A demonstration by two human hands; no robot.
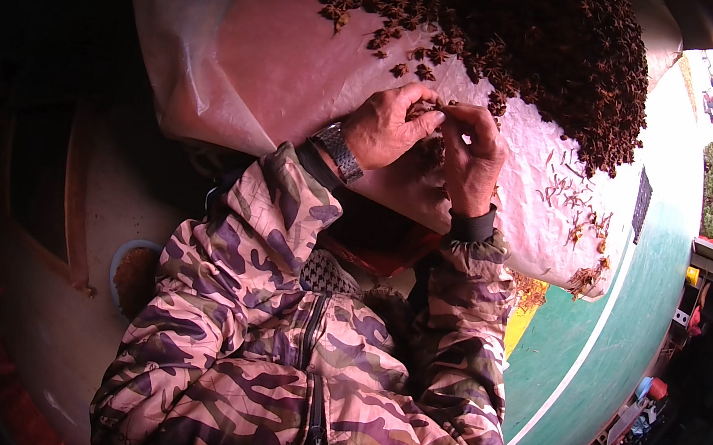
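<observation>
My left hand (384,130), with a metal-banded watch (342,153) on its wrist, is closed around star anise (421,108) near the front edge of the covered table. Thumb and forefinger of my right hand (474,158) are pinched together, touching the left thumb tip. Whatever is between these right fingertips is too small to make out. Beyond both hands spreads a large heap of dark brown star anise (556,61), with loose pieces strewn along its near edge. Pale pinkish plastic sheeting (279,49) covers the tabletop.
Thin stalks (562,188) and paler bits (585,277) lie on the sheet to the right. Below my hands is a dark red container (381,238). A round tub with a light rim (117,271) stands at floor left. Right is a green floor (571,332) with a white line.
</observation>
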